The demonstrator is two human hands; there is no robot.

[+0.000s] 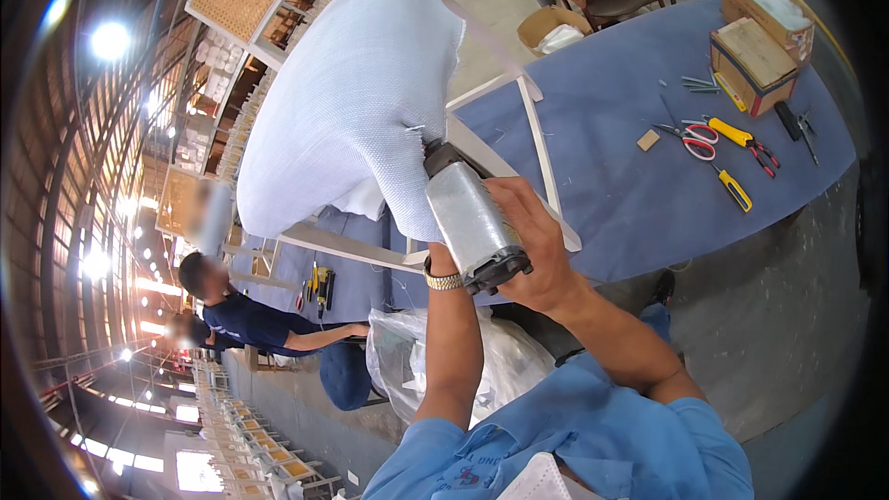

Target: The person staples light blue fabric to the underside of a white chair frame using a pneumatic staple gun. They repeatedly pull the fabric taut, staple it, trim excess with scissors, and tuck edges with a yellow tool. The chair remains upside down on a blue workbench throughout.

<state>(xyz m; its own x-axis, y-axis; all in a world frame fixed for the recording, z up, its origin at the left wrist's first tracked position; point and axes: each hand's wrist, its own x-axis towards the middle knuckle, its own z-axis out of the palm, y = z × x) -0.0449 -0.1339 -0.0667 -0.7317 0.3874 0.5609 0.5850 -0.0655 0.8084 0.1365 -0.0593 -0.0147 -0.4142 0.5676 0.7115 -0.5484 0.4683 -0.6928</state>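
Observation:
My right hand (535, 236) is wrapped round a staple gun (470, 218) with a silver body and black ends. The gun's far black end meets the ragged lower edge of a pale blue-white woven fabric (343, 93). That fabric covers a padded, curved chair part on a light wooden chair frame (542, 143). Just left of the gun, my left hand (443, 259) reaches up under the fabric, a gold watch (444, 280) on its wrist. The gun and cloth hide its fingers.
On the blue-covered table (611, 194) at right lie red-handled scissors (699, 141), yellow-handled pliers (741, 137), a yellow-handled screwdriver (734, 191) and cardboard boxes (755, 65). A clear plastic bag (394, 361) hangs below the table edge. Another person (250, 319) works at left.

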